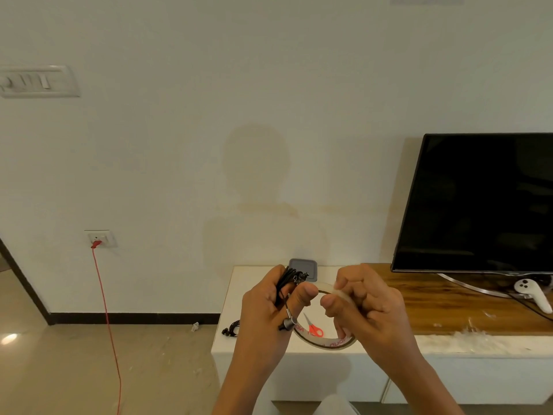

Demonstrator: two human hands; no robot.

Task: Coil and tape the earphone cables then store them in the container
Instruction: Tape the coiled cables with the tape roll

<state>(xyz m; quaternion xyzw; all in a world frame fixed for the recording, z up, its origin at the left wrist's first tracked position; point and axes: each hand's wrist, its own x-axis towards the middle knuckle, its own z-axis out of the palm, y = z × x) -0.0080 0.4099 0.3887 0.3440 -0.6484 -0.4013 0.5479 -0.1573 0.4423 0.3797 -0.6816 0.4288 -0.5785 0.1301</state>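
Observation:
My left hand [270, 307] grips a coiled black earphone cable [284, 284], and an earbud [288, 323] hangs down from the bundle. My right hand [363, 307] holds a roll of clear tape [326, 342] and pinches its upper edge near my left thumb. A grey container [309, 266] sits on the white cabinet top [236, 295] behind my hands. Another black earphone set [231, 328] lies at the cabinet's left edge. Red-handled scissors [314, 326] lie on the cabinet, seen through the tape roll.
A black TV [478, 202] stands on a wooden top [449, 307] to the right, with a white controller [535, 295] beside its stand. White scraps litter the wood's front edge. A red cord [104, 310] hangs from a wall socket on the left.

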